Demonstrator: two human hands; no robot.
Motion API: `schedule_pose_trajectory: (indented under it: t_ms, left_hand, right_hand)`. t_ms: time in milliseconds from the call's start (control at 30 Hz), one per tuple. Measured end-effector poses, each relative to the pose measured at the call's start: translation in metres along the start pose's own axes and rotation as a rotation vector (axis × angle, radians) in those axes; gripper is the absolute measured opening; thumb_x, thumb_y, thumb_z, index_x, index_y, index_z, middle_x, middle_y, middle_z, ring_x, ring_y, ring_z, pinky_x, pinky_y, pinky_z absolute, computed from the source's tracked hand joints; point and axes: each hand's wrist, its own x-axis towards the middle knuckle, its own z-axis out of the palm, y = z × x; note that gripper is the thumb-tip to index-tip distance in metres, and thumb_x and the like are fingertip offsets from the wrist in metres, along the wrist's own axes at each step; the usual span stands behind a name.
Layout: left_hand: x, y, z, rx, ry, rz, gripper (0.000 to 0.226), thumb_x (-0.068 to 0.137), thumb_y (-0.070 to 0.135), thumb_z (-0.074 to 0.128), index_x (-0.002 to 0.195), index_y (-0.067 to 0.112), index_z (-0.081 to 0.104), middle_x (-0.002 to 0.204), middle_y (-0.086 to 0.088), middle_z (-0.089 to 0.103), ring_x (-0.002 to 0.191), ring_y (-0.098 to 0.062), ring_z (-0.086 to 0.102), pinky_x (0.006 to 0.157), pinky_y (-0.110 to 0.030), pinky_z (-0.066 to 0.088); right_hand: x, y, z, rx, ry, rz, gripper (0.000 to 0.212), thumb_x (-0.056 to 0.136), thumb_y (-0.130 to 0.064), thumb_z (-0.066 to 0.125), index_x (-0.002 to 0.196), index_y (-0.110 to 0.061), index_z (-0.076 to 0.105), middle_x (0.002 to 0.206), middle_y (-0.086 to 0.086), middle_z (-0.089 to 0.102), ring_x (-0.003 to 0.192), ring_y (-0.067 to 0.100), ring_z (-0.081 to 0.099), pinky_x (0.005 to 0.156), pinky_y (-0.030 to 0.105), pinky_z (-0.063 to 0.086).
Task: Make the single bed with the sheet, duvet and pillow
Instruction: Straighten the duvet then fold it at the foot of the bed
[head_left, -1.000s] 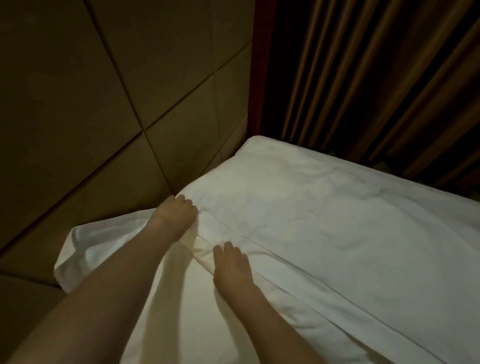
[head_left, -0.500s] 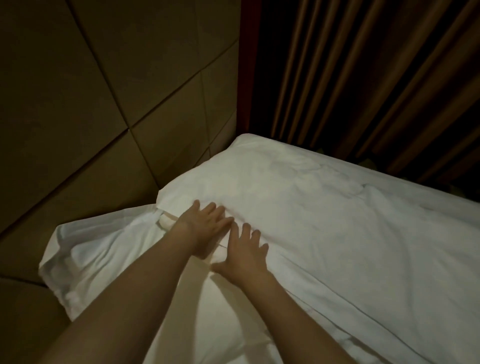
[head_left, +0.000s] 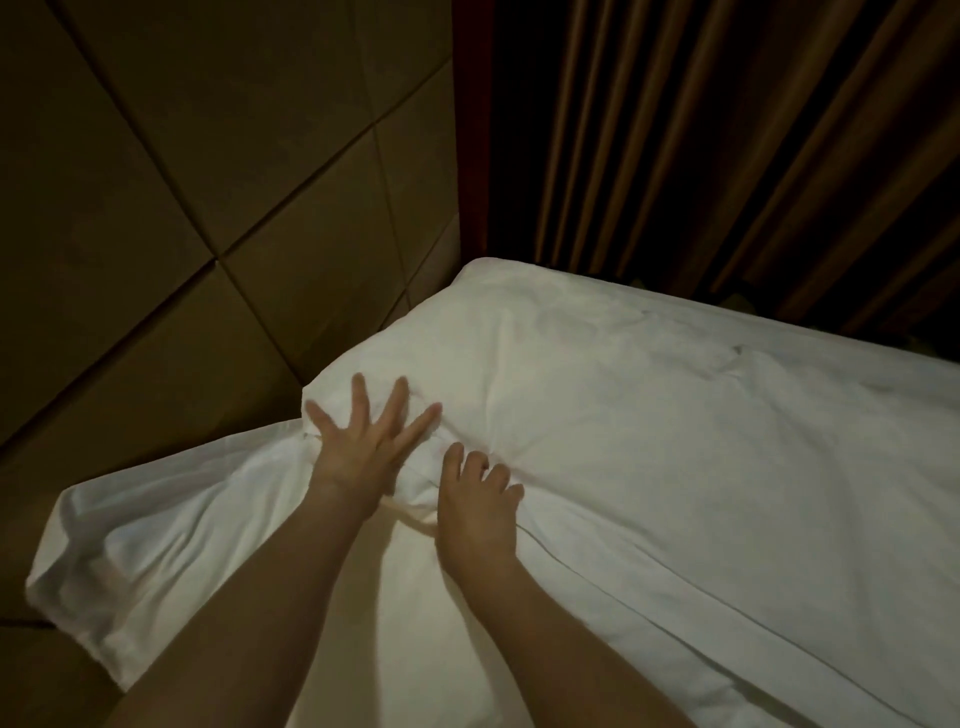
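1. Our left fingers (head_left: 396, 401) are spread wide and straight, holding nothing, pressed flat on the near corner of the white duvet (head_left: 675, 441).
2. Our right fingers (head_left: 483, 470) are bent at the knuckles, tips digging into a fold of the same white cloth; we cannot tell for sure whether they pinch it or only press.
3. Our left hand (head_left: 358, 447) lies just beside our right hand (head_left: 475, 512), the two apart by a narrow strip of bunched fabric.
4. Both bare forearms run back from the hands toward the lower edge of the view.
5. Creases radiate from the spot under our right fingertips across the duvet, which covers the bed from its far corner rightward to the frame edge.
6. A thin dark line of stitching (head_left: 649, 605) runs along the duvet's near border, right of our right wrist.
7. White sheet (head_left: 156, 530) lies loose and rumpled to the left, its corner hanging over the bed's edge.
8. Padded brown wall panels (head_left: 182, 182) stand behind the bed on the left.
9. Dark pleated curtains (head_left: 727, 145) hang on the right, just past a red vertical strip (head_left: 470, 130).
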Motion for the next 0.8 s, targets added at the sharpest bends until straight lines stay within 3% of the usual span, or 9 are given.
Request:
schedule_pose_trajectory:
  t_ms: [100, 200, 333, 400, 467, 533, 600, 700, 800]
  left_hand:
    - [0.004, -0.003, 0.008, -0.042, -0.021, -0.037, 0.103, 0.089, 0.039, 0.059, 0.142, 0.039, -0.030, 0.155, -0.010, -0.022, 0.139, -0.047, 0.010, 0.103, -0.061, 0.034]
    - [0.012, -0.002, 0.007, -0.048, 0.031, -0.012, 0.100, 0.090, 0.026, 0.060, 0.146, 0.038, -0.022, 0.155, -0.009, 0.006, 0.129, -0.036, 0.034, 0.098, -0.047, 0.043]
    - [0.018, 0.008, -0.008, -0.162, 0.084, -0.037, 0.070, 0.090, 0.019, 0.059, 0.146, 0.028, 0.018, 0.136, -0.005, 0.039, 0.117, -0.028, 0.044, 0.090, -0.039, 0.047]
    - [0.015, 0.013, -0.021, -0.225, 0.147, -0.082, 0.052, 0.091, 0.013, 0.057, 0.136, 0.019, 0.032, 0.129, -0.005, 0.044, 0.114, -0.028, 0.045, 0.085, -0.034, 0.050]
    - [0.008, 0.016, -0.032, -0.306, 0.196, -0.085, 0.047, 0.091, 0.011, 0.055, 0.133, 0.015, 0.036, 0.128, -0.006, 0.045, 0.115, -0.027, 0.044, 0.083, -0.031, 0.049]
    - [-0.005, 0.014, -0.041, -0.392, 0.234, -0.048, 0.052, 0.090, 0.013, 0.058, 0.137, 0.014, 0.035, 0.129, -0.006, 0.045, 0.116, -0.024, 0.043, 0.085, -0.029, 0.047]
    - [-0.015, 0.005, -0.049, -0.428, 0.287, -0.007, 0.053, 0.091, 0.014, 0.056, 0.140, 0.013, 0.034, 0.126, -0.006, 0.047, 0.112, -0.021, 0.044, 0.083, -0.026, 0.043]
    - [-0.023, -0.008, -0.057, -0.401, 0.338, 0.033, 0.046, 0.093, 0.008, 0.046, 0.137, 0.011, 0.035, 0.121, -0.005, 0.047, 0.106, -0.017, 0.046, 0.074, -0.020, 0.034]
    - [-0.028, -0.001, -0.060, -0.404, 0.368, 0.043, 0.034, 0.089, 0.003, 0.047, 0.122, 0.011, 0.045, 0.114, -0.005, 0.048, 0.101, -0.017, 0.048, 0.073, -0.022, 0.036]
  right_hand:
    - [0.001, 0.005, 0.003, 0.041, 0.039, -0.034, 0.073, 0.025, -0.004, 0.085, 0.095, -0.005, 0.065, 0.068, 0.019, 0.056, 0.052, 0.035, 0.055, 0.047, 0.042, 0.050]
    - [0.002, 0.009, 0.005, 0.133, 0.045, -0.043, 0.074, 0.023, -0.002, 0.086, 0.089, -0.009, 0.052, 0.060, 0.014, 0.053, 0.046, 0.032, 0.053, 0.039, 0.034, 0.047]
    - [-0.005, 0.020, -0.006, 0.235, 0.107, -0.020, 0.080, 0.018, -0.005, 0.089, 0.090, -0.014, 0.055, 0.063, 0.009, 0.055, 0.047, 0.027, 0.053, 0.038, 0.027, 0.043]
    - [-0.010, 0.023, -0.019, 0.255, 0.080, 0.014, 0.099, 0.019, -0.017, 0.091, 0.108, -0.017, 0.048, 0.078, 0.010, 0.061, 0.059, 0.026, 0.058, 0.048, 0.032, 0.049]
    - [-0.008, 0.018, -0.046, 0.239, 0.078, 0.016, 0.114, 0.038, -0.039, 0.091, 0.134, -0.019, 0.032, 0.114, 0.018, 0.060, 0.094, 0.034, 0.062, 0.073, 0.049, 0.053]
    - [0.006, 0.012, -0.076, 0.178, 0.073, -0.085, 0.113, 0.073, -0.048, 0.074, 0.147, -0.021, -0.008, 0.152, 0.020, 0.023, 0.136, 0.040, 0.031, 0.103, 0.062, 0.030]
    - [0.024, 0.003, -0.103, 0.130, -0.015, -0.150, 0.105, 0.087, -0.041, 0.063, 0.146, -0.022, -0.022, 0.157, 0.015, 0.006, 0.142, 0.039, 0.013, 0.109, 0.062, 0.014]
    - [0.035, -0.005, -0.123, 0.122, -0.038, -0.164, 0.071, 0.090, -0.025, 0.058, 0.147, -0.016, 0.017, 0.141, 0.010, 0.040, 0.127, 0.034, 0.039, 0.104, 0.054, 0.027]
    - [0.031, 0.003, -0.128, 0.104, -0.012, -0.181, 0.033, 0.093, -0.013, 0.051, 0.126, -0.012, 0.046, 0.124, 0.008, 0.052, 0.111, 0.030, 0.050, 0.091, 0.040, 0.038]
